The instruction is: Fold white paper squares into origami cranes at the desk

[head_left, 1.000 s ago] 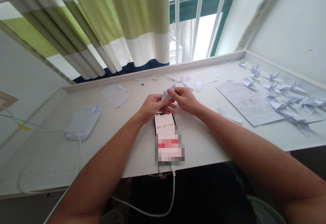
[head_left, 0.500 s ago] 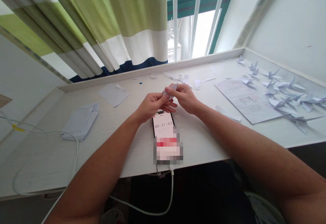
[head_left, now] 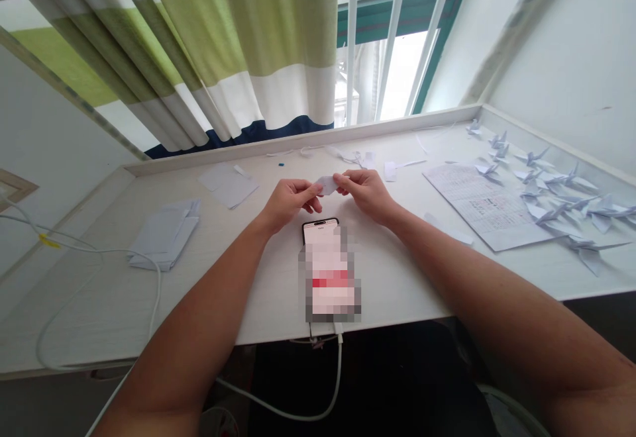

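A small piece of folded white paper (head_left: 327, 186) is stretched between my two hands, above the desk and just beyond the phone. My left hand (head_left: 294, 202) pinches its left side between thumb and fingers. On the right side, my right hand (head_left: 366, 192) grips it the same way, fingers closed. Below the hands lies a phone (head_left: 328, 235) with its screen lit and partly blurred out; a white cable (head_left: 339, 357) runs from its lower end over the desk edge.
Several folded paper cranes (head_left: 549, 208) cover the right side, some on a printed sheet (head_left: 477, 212). A stack of white paper (head_left: 163, 235) lies left, with loose sheets (head_left: 228, 185) behind it. Paper scraps (head_left: 390, 171) lie near the back edge. A cable (head_left: 99, 249) crosses the left.
My hands have moved slightly apart, and the paper now shows flatter and wider between them. Before, the fingers overlapped around it. The whole view has shifted a little.
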Available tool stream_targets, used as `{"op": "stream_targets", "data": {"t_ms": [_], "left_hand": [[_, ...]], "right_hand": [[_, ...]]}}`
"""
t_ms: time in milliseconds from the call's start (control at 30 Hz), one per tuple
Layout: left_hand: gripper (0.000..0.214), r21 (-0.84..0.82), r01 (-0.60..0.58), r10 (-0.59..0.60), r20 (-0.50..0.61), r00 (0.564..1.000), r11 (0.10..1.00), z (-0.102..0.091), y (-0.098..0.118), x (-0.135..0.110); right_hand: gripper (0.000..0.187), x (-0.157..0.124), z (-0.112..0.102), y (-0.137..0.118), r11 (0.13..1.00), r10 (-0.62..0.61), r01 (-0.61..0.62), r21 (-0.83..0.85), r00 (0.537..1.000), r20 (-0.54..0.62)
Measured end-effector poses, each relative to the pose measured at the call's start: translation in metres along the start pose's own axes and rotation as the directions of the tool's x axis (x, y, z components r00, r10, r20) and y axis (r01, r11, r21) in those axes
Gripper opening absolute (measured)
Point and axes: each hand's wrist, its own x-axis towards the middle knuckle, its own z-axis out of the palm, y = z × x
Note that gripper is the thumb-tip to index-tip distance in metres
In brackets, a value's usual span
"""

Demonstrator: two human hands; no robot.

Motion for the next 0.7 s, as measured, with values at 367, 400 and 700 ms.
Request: {"op": "stream_targets", "data": {"t_ms": [367,400,700], "left_hand": [[0.051,0.193,-0.030,0.036,-0.028,0.999,0.981,-0.014,-0.006,0.004],[0.051,0.201,-0.019,0.026,-0.029,0.999,0.979,-0.015,-0.007,0.005],[0.056,0.324,0.047,-0.020,-0.085,0.996,0.945,-0.024,-0.018,0.008]], "right_hand": [[0.055,0.005,-0.012,0.006,0.973,-0.017,0.037,-0.227,0.996,0.090],[0.054,0.006,-0.012,0.008,0.963,-0.008,0.036,-0.266,0.995,0.104],[0.026,0.001,-0.018,0.010,0.805,-0.208,0.224,-0.550,0.974,0.093]]}}
